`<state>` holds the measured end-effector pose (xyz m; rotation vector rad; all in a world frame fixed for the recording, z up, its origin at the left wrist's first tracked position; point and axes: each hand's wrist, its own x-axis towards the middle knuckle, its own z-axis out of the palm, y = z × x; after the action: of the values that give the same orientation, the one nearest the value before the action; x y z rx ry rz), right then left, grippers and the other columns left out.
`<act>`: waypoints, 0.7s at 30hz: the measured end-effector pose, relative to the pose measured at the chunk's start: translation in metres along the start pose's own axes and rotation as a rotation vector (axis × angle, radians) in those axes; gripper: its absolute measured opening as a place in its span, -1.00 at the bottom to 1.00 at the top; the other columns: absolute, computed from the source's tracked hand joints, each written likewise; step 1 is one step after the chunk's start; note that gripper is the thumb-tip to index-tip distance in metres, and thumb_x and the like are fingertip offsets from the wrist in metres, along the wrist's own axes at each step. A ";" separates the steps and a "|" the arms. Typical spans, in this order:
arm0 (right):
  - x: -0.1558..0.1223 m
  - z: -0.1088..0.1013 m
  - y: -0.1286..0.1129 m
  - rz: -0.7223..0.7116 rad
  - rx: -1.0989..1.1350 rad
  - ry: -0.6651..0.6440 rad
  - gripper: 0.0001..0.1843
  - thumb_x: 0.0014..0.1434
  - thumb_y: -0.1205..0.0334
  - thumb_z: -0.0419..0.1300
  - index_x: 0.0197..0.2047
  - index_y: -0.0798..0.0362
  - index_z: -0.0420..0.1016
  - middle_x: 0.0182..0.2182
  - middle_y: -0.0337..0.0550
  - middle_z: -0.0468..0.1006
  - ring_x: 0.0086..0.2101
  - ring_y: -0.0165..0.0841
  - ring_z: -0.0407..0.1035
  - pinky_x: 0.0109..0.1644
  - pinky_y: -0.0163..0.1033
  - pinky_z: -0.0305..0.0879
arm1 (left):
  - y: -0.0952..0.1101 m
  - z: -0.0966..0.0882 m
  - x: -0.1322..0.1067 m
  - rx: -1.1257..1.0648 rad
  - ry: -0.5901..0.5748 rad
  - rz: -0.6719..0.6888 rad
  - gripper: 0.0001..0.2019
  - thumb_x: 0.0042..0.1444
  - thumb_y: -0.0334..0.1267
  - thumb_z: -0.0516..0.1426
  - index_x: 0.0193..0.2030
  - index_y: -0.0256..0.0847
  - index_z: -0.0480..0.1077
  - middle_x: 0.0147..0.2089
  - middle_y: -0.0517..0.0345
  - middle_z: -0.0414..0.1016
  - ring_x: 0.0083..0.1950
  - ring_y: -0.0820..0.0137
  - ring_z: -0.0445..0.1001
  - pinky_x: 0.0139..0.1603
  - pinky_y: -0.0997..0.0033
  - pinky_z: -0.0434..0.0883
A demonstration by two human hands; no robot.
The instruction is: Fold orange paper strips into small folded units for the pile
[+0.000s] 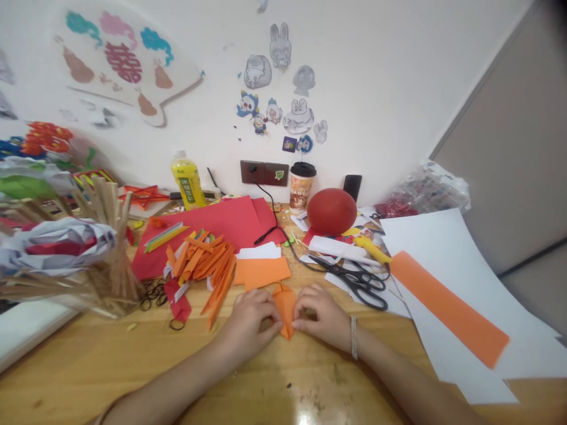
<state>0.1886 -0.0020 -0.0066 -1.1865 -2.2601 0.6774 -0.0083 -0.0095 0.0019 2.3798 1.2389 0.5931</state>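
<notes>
A small folded piece of orange paper [285,310] lies on the wooden table between my two hands. My left hand [256,319] pinches its left edge, thumb and fingers curled together. On the opposite edge, my right hand [321,316] is closed the same way, with a bracelet at the wrist. Just behind the folded paper rest flat orange paper rectangles [266,271]. To the left of these sits a heap of folded orange paper strips [206,260].
Black scissors [361,283] lie right of my hands, near a red balloon [332,211]. A long orange strip [449,310] rests on white sheets [432,236]. Behind stand a lidded cup [302,188] and a yellow bottle [188,182]. Wooden sticks [119,248] crowd the left.
</notes>
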 end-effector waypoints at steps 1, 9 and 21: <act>0.000 0.001 -0.001 0.006 -0.009 0.004 -0.83 -0.03 0.23 0.35 -0.50 0.05 0.43 -0.44 -0.28 0.43 -0.31 -0.35 0.26 -0.18 -0.25 0.11 | 0.001 0.001 0.000 0.002 0.009 -0.016 -0.90 0.02 -0.32 0.14 -0.49 -0.17 0.42 -0.35 0.16 0.44 -0.22 0.30 0.37 -0.17 0.29 0.21; -0.001 0.008 -0.001 0.057 -0.055 0.049 -0.83 -0.06 0.28 0.36 -0.50 0.05 0.41 -0.45 -0.30 0.41 -0.31 -0.36 0.24 -0.19 -0.26 0.09 | 0.003 0.006 0.002 0.018 0.022 -0.069 -0.92 0.01 -0.32 0.15 -0.48 -0.17 0.41 -0.36 0.17 0.41 -0.22 0.28 0.36 -0.17 0.28 0.20; -0.003 0.008 -0.006 0.059 -0.106 0.065 -0.84 -0.03 0.28 0.32 -0.48 0.05 0.38 -0.44 -0.28 0.38 -0.30 -0.34 0.21 -0.21 -0.25 0.07 | 0.011 0.009 0.003 0.150 0.053 -0.134 -0.87 0.01 -0.22 0.16 -0.48 -0.19 0.35 -0.35 0.14 0.37 -0.23 0.25 0.33 -0.21 0.27 0.18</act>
<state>0.1815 -0.0089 -0.0100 -1.3103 -2.2387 0.5384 0.0054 -0.0142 0.0008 2.3901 1.5005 0.5423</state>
